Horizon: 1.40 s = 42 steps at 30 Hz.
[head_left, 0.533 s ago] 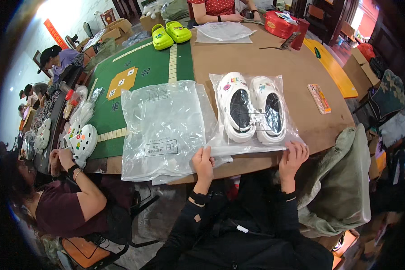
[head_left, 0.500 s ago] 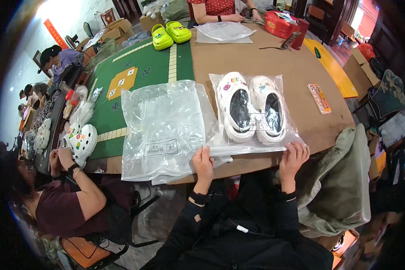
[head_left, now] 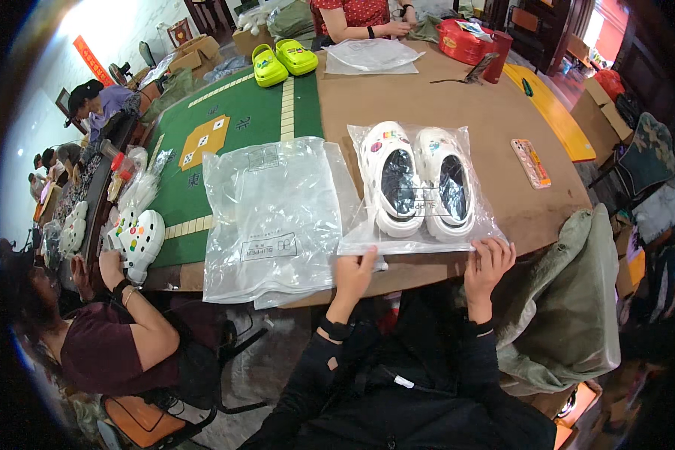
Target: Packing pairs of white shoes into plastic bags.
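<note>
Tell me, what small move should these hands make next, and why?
I'd probably slide the left hand along the near edge of the clear plastic bag toward the right hand, pressing it flat: both hands are at that edge, and the pair of white clogs lies inside. Whether the edge is sealed, I can't tell.

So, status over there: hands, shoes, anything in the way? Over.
Left hand at near edge of bag; right hand gripping its near right corner. White shoes inside, side by side. Flat bags close on the left.
</note>
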Each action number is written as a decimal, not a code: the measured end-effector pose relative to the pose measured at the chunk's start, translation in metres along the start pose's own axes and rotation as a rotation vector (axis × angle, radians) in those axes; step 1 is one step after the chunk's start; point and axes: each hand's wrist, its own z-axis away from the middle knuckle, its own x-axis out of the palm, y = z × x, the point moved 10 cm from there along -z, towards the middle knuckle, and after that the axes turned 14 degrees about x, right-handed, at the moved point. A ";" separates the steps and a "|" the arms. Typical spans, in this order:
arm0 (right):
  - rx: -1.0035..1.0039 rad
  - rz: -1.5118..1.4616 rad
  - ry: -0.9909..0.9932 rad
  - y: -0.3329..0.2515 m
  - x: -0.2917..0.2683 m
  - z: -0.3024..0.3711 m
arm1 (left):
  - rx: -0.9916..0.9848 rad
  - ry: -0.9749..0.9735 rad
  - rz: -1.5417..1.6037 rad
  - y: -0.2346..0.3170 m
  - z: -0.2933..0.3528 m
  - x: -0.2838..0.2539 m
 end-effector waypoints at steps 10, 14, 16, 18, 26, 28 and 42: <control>-0.017 -0.023 -0.030 -0.006 -0.003 0.001 | 0.016 -0.295 -0.349 0.059 0.000 0.033; -0.033 -0.029 -0.010 -0.006 -0.005 0.000 | 0.246 -0.389 -0.258 0.091 0.007 0.062; -0.051 -0.059 -0.016 -0.008 -0.006 0.003 | 0.298 -0.403 -0.230 0.096 0.013 0.073; -0.073 -0.066 -0.037 -0.014 -0.002 0.008 | 0.318 -0.469 -0.094 0.095 0.021 0.095; -0.159 -0.067 -0.110 -0.042 -0.002 0.024 | 0.035 -0.460 0.246 0.057 0.038 0.123; -0.151 -0.079 -0.122 -0.048 -0.001 0.028 | 0.027 -0.449 0.351 0.055 0.038 0.127; -0.112 -0.133 -0.259 -0.067 -0.006 0.030 | -0.224 -0.319 0.666 0.036 0.044 0.117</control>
